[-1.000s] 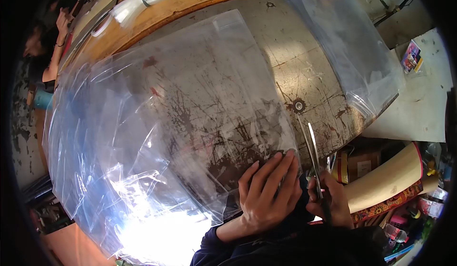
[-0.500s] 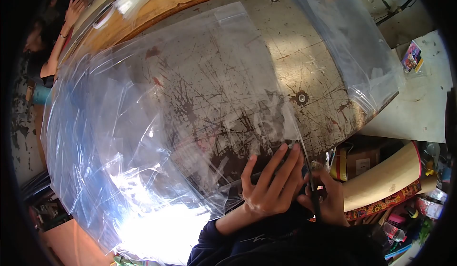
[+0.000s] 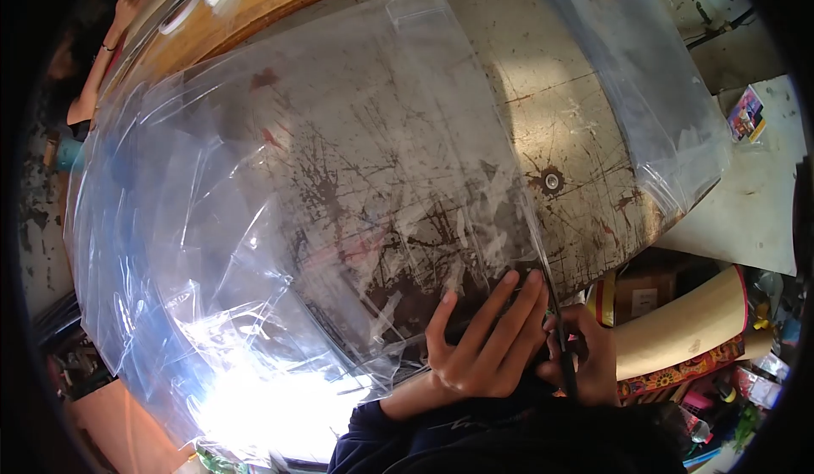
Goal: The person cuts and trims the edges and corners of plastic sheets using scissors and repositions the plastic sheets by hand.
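Note:
A large clear plastic sheet [image 3: 398, 126] covers most of the scratched worktable [image 3: 585, 237], bunched and shiny on its left side. My left hand [image 3: 487, 342] rests on the sheet's near right corner, fingers spread and pressing it down. Close beside it, my right hand [image 3: 593, 364] is wrapped round dark-handled scissors [image 3: 560, 330]. Their narrow blades lie along the right edge of the sheet. My right fingers partly hide the handles.
More folded clear plastic [image 3: 653, 92] lies at the table's far right. A cream roll [image 3: 678, 330] and a cardboard box [image 3: 643, 292] stand below the right edge, beside assorted clutter. Another person's arm [image 3: 108, 50] shows at upper left. Glare covers the sheet's lower left.
The view has shifted slightly. My left hand stays flat on the plastic, and my right hand keeps its grip on the scissors at the sheet's edge.

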`<action>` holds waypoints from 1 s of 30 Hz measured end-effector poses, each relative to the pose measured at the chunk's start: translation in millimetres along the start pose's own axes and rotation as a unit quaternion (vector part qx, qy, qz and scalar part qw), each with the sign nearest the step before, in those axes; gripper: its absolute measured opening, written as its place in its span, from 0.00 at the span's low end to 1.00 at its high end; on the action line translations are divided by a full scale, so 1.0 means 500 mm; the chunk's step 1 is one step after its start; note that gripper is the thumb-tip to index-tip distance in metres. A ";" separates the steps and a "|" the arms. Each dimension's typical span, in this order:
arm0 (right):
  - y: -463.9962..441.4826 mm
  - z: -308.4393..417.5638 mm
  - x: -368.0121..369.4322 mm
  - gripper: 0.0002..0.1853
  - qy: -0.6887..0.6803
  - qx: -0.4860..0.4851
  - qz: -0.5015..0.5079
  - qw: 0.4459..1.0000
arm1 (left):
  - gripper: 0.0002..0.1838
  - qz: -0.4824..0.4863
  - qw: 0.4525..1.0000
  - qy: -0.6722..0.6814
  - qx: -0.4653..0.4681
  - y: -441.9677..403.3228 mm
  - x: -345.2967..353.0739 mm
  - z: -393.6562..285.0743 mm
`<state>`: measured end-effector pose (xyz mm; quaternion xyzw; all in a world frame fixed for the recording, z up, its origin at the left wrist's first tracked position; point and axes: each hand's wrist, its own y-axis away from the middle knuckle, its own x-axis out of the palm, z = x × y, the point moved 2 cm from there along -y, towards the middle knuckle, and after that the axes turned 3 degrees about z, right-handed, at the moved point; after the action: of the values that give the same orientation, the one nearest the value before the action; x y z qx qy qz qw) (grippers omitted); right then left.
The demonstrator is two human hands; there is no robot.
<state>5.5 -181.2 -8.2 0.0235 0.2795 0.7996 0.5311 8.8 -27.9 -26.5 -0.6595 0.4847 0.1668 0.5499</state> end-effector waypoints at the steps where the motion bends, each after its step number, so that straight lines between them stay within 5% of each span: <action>1: -0.001 0.001 0.000 0.28 0.006 0.004 -0.004 1.000 | 0.11 0.002 1.000 0.000 -0.004 0.001 0.002 0.000; 30: 0.000 0.008 0.019 0.33 0.124 -0.022 -0.110 0.986 | 0.11 -0.008 1.000 -0.016 -0.003 0.005 0.005 0.001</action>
<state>2.7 -171.5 -7.0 -0.1186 0.3261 0.7389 0.5776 8.2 -28.5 -30.1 -0.6626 0.4698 0.1743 0.5567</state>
